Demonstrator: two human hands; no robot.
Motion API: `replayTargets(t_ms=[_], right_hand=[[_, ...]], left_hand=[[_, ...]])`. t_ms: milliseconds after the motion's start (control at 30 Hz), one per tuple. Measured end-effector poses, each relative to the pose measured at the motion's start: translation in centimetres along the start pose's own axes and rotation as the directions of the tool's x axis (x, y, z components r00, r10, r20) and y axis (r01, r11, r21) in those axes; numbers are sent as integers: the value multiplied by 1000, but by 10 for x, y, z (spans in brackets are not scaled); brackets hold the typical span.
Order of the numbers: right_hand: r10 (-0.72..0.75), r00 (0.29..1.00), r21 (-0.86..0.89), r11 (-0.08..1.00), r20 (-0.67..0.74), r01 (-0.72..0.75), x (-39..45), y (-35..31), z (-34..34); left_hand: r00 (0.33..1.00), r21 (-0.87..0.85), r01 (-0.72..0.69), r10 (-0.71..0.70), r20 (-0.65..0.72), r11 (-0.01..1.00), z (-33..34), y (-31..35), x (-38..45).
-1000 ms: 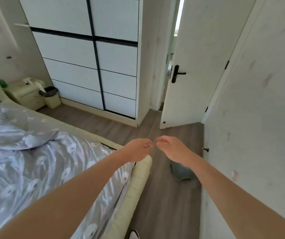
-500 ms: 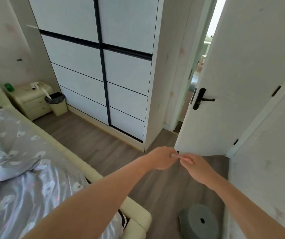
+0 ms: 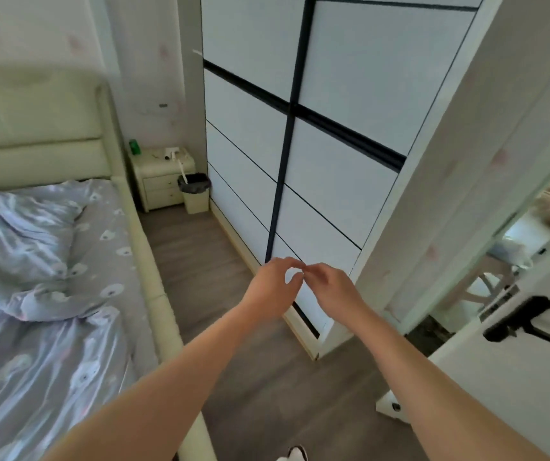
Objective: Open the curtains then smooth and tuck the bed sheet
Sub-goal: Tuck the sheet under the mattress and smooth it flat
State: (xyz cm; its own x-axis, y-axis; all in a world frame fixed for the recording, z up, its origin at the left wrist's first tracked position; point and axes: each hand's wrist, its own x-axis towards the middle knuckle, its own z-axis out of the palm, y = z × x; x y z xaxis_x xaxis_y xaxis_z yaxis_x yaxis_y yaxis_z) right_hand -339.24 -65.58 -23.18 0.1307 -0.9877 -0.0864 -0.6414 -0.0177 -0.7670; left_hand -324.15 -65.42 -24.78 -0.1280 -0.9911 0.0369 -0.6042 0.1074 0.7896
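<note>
Both arms are stretched out in front over the wood floor, hands meeting in mid-air in front of the white wardrobe. The left hand has its fingers curled with thumb and forefinger making a loose ring, and the right hand has its fingertips bunched right against the left's. Can't tell if either grip is actually pinching something small or just touching, it's too blurry there. The bed sheet, grey with little white prints, is off to the left on the bed, with a rumpled shiny duvet lying on it. Cream headboard behind, nightstand and small bin in the corner, door with a black handle on the right.
</note>
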Motion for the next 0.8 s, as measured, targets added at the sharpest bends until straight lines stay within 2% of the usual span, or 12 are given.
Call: replayTargets(t_ms=[100,333,433,567,800], right_hand=[[-69,996,1,998,60,69,92,-16,2],[-157,988,-22,987,-11,156,323,-66,-28],[-198,979,11,980,-47,199,407,-93,-36],[-256,967,40,966,-4,256,509,-137,-31],[-397,911,25,917,112,397,722,-220,30]], left_hand=[[994,-51,47,-52,-94,998,-21,-21,87],[981,-185,58,-91,-174,981,-83,-37,308],[979,-150,33,-62,-192,988,-125,-35,390],[969,-96,7,-30,-243,995,-181,-55,482],[911,-49,90,-102,-399,995,-296,-152,643]])
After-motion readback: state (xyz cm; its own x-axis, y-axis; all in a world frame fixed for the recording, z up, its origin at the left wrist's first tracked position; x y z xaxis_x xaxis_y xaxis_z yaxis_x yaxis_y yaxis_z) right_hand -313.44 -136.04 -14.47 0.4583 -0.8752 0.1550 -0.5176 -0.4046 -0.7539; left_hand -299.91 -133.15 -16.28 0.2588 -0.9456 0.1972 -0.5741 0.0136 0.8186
